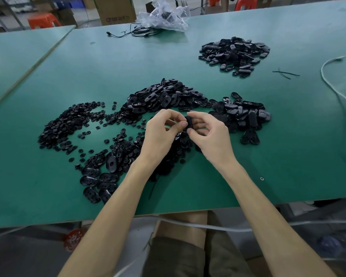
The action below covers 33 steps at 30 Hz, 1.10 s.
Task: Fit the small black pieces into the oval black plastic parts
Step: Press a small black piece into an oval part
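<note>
Green worktable (88, 76) bore heaps of black parts. Item: one oval part (189, 121), centre, pinched edge-on by right hand (210, 134); left hand (162, 134) pinched its face, any insert hidden. Step judged: seating. Next called for a firm, square press. Small pieces (68, 120) lay at 9 o'clock.

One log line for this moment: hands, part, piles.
stage: fitting | right hand: grips oval part | left hand: fingertips at that part, small piece hidden | small pieces pile: left | oval parts pile: behind hands
</note>
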{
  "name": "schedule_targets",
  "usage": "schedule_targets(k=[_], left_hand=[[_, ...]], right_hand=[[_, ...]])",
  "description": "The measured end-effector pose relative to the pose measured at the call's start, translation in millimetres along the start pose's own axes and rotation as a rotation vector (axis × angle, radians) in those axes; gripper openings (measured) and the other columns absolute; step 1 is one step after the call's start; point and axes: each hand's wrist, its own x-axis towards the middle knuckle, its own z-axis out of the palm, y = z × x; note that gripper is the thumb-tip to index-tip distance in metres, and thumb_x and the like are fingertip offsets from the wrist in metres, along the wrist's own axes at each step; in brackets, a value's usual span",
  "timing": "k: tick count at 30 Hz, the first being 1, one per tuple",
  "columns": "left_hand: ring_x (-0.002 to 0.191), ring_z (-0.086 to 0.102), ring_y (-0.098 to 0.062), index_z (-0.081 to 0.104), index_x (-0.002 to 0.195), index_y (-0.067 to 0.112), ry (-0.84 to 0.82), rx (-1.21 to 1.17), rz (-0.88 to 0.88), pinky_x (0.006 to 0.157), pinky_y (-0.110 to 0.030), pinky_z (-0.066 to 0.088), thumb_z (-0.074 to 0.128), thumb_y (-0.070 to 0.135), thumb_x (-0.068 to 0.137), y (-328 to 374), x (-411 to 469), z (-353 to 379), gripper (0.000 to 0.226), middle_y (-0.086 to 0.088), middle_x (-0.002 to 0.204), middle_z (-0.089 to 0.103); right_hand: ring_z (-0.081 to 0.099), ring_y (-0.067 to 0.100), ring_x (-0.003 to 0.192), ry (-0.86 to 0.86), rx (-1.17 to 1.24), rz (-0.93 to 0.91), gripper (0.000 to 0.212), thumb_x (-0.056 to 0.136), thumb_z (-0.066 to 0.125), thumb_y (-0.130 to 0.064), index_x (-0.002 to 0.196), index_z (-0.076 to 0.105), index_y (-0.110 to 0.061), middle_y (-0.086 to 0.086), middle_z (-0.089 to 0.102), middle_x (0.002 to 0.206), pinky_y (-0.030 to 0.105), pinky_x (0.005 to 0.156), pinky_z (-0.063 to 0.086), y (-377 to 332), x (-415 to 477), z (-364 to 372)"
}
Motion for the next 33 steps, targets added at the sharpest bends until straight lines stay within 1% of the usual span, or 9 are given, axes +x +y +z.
schedule_targets(k=[4, 9, 15, 19, 22, 25, 28, 31, 33], left_hand=[[0.08, 0.065, -0.01, 0.067, 0.087, 0.031, -0.002, 0.019, -0.013, 0.074, -0.03, 0.054, 0.077, 0.011, 0.092, -0.2, 0.0, 0.4, 0.023, 0.002, 0.097, 0.071], [0.071, 0.062, -0.005, 0.066, 0.084, 0.031, -0.029, 0.017, -0.005, 0.069, -0.022, 0.049, 0.073, 0.003, 0.092, -0.5, 0.9, -0.7, 0.03, 0.0, 0.093, 0.069], [0.077, 0.064, -0.013, 0.064, 0.086, 0.034, -0.01, 0.046, 0.022, 0.073, -0.032, 0.055, 0.075, 0.01, 0.093, -1.6, 0.6, -0.2, 0.027, 0.006, 0.097, 0.067], [0.079, 0.067, -0.018, 0.067, 0.094, 0.022, -0.011, -0.033, -0.002, 0.071, -0.033, 0.055, 0.076, 0.009, 0.092, -1.0, 0.8, -0.2, 0.016, 0.003, 0.095, 0.07], [0.086, 0.069, -0.027, 0.065, 0.106, 0.014, -0.006, -0.114, -0.047, 0.074, -0.036, 0.057, 0.079, 0.01, 0.091, 0.4, 1.7, -2.8, 0.021, 0.004, 0.097, 0.071], [0.083, 0.071, -0.024, 0.067, 0.11, 0.004, -0.045, -0.168, -0.07, 0.071, -0.027, 0.056, 0.076, 0.009, 0.093, 1.4, 2.5, -3.2, 0.02, -0.008, 0.1, 0.073], [0.077, 0.073, -0.015, 0.071, 0.109, 0.001, -0.068, -0.183, -0.058, 0.068, -0.019, 0.052, 0.074, 0.01, 0.095, 3.9, 0.9, -2.3, 0.017, -0.009, 0.095, 0.076], [0.085, 0.076, -0.025, 0.071, 0.106, 0.0, -0.058, -0.213, -0.035, 0.073, -0.032, 0.059, 0.076, 0.009, 0.093, 4.5, 0.2, -2.8, 0.016, -0.012, 0.097, 0.077], [0.089, 0.074, -0.032, 0.068, 0.104, -0.001, -0.065, -0.225, -0.024, 0.078, -0.04, 0.059, 0.076, 0.008, 0.093, 5.2, -0.5, -3.0, 0.015, -0.017, 0.099, 0.074]], right_hand=[[0.069, 0.007, 0.09, -0.009, -0.004, -0.015, 0.036, 0.09, 0.074, 0.002, 0.123, 0.073, -0.013, 0.0, 0.074, 0.106, 0.022, 0.086, 0.059, -0.1, -0.9, 0.0], [0.07, 0.012, 0.094, -0.003, -0.028, -0.047, 0.038, 0.091, 0.068, 0.006, 0.123, 0.073, -0.015, 0.005, 0.072, 0.114, 0.02, 0.088, 0.058, -1.6, -1.0, -0.1], [0.069, 0.007, 0.092, -0.02, -0.014, -0.035, 0.039, 0.092, 0.067, 0.006, 0.125, 0.073, -0.014, 0.007, 0.072, 0.113, 0.019, 0.088, 0.057, -3.7, -2.2, -0.4], [0.069, 0.008, 0.092, -0.017, 0.02, -0.031, 0.039, 0.092, 0.069, 0.006, 0.126, 0.073, -0.014, 0.008, 0.073, 0.113, 0.021, 0.09, 0.058, -4.1, -2.3, -1.5], [0.071, 0.014, 0.096, -0.021, 0.051, -0.042, 0.04, 0.091, 0.07, 0.007, 0.124, 0.074, -0.017, 0.005, 0.074, 0.113, 0.028, 0.091, 0.06, -4.8, -2.8, -2.0], [0.071, 0.02, 0.099, -0.011, 0.08, -0.046, 0.04, 0.093, 0.069, 0.006, 0.123, 0.074, -0.018, 0.003, 0.073, 0.115, 0.04, 0.092, 0.062, -3.9, -2.5, -2.9], [0.071, 0.022, 0.099, 0.009, 0.085, -0.074, 0.036, 0.095, 0.067, 0.005, 0.123, 0.075, -0.017, 0.005, 0.068, 0.116, 0.042, 0.091, 0.062, -3.8, -2.8, -3.0], [0.074, 0.02, 0.094, 0.025, 0.115, -0.077, 0.027, 0.098, 0.067, -0.002, 0.118, 0.076, -0.018, 0.007, 0.063, 0.116, 0.035, 0.089, 0.062, -4.9, -2.5, -2.3], [0.077, 0.018, 0.089, 0.033, 0.121, -0.068, 0.021, 0.1, 0.067, -0.007, 0.113, 0.076, -0.02, 0.007, 0.067, 0.116, 0.032, 0.085, 0.061, -5.5, -2.5, -2.1]])
